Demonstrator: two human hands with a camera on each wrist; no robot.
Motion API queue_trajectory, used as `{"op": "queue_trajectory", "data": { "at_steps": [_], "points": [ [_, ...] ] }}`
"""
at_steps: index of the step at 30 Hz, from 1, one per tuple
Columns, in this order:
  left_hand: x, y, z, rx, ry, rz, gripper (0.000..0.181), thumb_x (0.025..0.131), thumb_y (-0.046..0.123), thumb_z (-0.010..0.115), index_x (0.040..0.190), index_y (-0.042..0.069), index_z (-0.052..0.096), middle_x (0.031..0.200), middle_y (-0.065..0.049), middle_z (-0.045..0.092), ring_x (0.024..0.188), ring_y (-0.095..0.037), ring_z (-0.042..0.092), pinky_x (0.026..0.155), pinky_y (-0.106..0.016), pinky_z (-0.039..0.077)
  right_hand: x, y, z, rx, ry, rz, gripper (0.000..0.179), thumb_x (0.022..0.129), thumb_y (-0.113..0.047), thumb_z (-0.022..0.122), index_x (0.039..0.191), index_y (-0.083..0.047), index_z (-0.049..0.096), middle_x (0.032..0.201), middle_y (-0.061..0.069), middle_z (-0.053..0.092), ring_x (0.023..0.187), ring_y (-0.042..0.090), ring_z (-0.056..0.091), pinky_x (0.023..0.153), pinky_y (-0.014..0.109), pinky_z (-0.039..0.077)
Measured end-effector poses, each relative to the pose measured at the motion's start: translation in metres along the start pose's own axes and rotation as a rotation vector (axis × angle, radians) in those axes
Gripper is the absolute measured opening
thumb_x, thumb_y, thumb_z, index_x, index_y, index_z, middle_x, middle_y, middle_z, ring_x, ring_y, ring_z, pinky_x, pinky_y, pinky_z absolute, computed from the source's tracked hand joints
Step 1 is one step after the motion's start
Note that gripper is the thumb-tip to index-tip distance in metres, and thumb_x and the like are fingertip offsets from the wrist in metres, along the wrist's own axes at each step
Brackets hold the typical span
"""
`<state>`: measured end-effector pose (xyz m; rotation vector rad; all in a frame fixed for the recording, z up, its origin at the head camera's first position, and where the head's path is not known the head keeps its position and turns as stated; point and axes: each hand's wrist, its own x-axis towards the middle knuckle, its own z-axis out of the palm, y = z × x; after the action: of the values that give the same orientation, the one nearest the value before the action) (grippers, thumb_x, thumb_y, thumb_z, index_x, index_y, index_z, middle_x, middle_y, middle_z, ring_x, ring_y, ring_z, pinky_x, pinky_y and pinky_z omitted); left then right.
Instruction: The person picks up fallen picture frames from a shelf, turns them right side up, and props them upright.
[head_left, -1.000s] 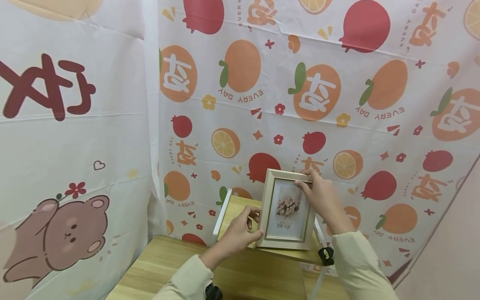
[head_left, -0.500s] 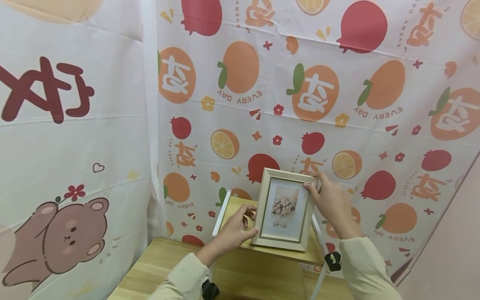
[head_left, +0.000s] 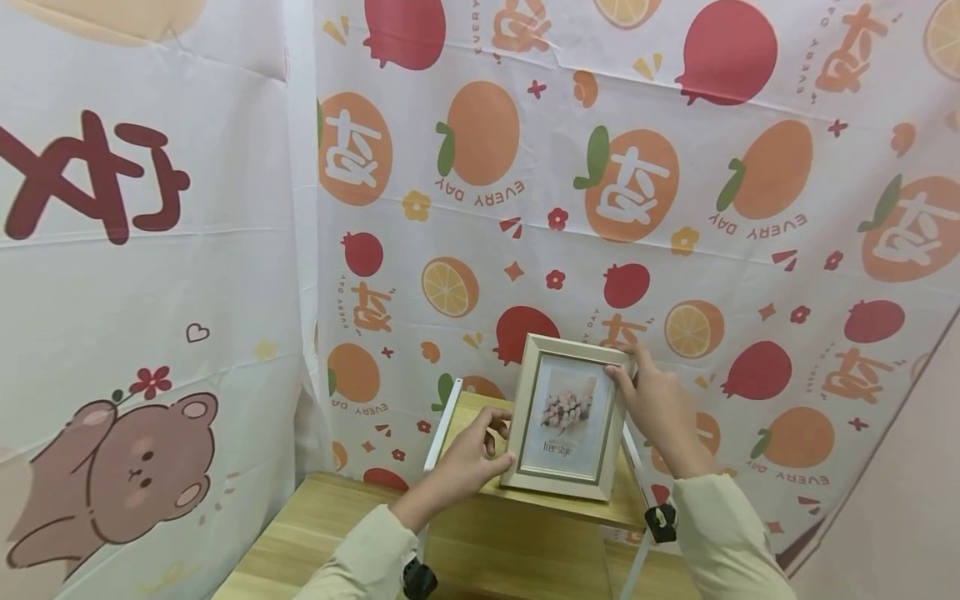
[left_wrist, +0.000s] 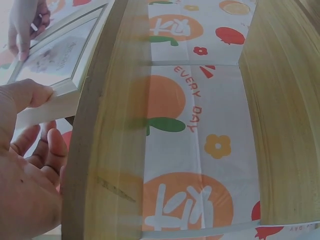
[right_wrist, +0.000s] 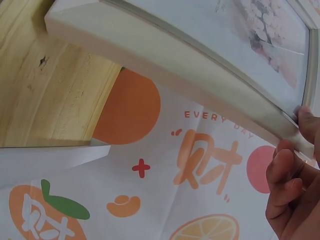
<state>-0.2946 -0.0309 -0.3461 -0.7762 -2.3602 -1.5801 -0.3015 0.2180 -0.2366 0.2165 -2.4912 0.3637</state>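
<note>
A cream picture frame (head_left: 564, 417), with a flower print and the words "free style", leans back on the upper wooden board of a small rack. My right hand (head_left: 663, 410) grips its top right corner, thumb on the front and fingers behind. At the lower left edge, my left hand (head_left: 471, 457) holds the frame, its thumb pressed on the border. The left wrist view shows the left thumb on the frame's edge (left_wrist: 50, 102) and the other fingers curled below it. In the right wrist view, the right fingers (right_wrist: 285, 165) bend round the border.
The rack has a white metal side rail (head_left: 444, 425) and a lower board (head_left: 517, 537). It stands on a wooden table (head_left: 330, 508). Close behind hangs a fruit-print curtain (head_left: 480, 225); a bear-print curtain (head_left: 232, 283) closes off the left.
The picture frame has shifted slightly left over the board, and the left hand has moved with it. My right hand has slid a little right along the top edge to the corner.
</note>
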Motion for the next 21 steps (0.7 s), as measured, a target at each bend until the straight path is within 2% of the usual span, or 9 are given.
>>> {"op": "queue_trajectory", "data": {
  "at_steps": [7, 14, 17, 21],
  "points": [
    [0.002, 0.002, -0.001, 0.051, 0.021, 0.003, 0.043, 0.088, 0.007, 0.065, 0.128, 0.005, 0.049, 0.104, -0.005, 0.056, 0.074, -0.011, 0.045, 0.057, -0.021, 0.038, 0.001, -0.002, -0.001, -0.007, -0.002, 0.004, 0.046, 0.097, -0.037, 0.056, 0.133, -0.010, 0.047, 0.055, 0.006, 0.049, 0.040, 0.015, 0.037, 0.040, 0.027, 0.027],
    [0.003, 0.001, -0.002, 0.054, 0.012, -0.013, 0.045, 0.089, 0.008, 0.065, 0.130, 0.005, 0.048, 0.105, -0.006, 0.056, 0.076, -0.012, 0.046, 0.059, -0.021, 0.039, -0.001, 0.000, 0.002, 0.004, -0.035, 0.006, 0.048, 0.099, -0.039, 0.052, 0.139, -0.015, 0.042, 0.053, 0.004, 0.047, 0.038, 0.014, 0.035, 0.039, 0.025, 0.027],
    [0.004, 0.001, -0.003, 0.059, 0.005, -0.016, 0.049, 0.088, 0.009, 0.067, 0.133, 0.006, 0.046, 0.105, -0.007, 0.057, 0.080, -0.013, 0.047, 0.061, -0.023, 0.041, -0.003, 0.003, 0.003, 0.038, -0.032, -0.001, 0.050, 0.099, -0.039, 0.051, 0.143, -0.018, 0.039, 0.063, 0.007, 0.056, 0.041, 0.014, 0.038, 0.040, 0.027, 0.030],
    [0.005, 0.003, -0.006, 0.081, 0.028, 0.004, 0.058, 0.087, 0.011, 0.069, 0.138, 0.003, 0.042, 0.110, -0.010, 0.058, 0.091, -0.019, 0.053, 0.073, -0.029, 0.048, -0.008, 0.012, 0.002, 0.144, 0.005, -0.002, 0.056, 0.100, -0.036, 0.050, 0.149, -0.017, 0.032, 0.091, 0.015, 0.064, 0.052, 0.016, 0.048, 0.045, 0.029, 0.036]
  ]
}}
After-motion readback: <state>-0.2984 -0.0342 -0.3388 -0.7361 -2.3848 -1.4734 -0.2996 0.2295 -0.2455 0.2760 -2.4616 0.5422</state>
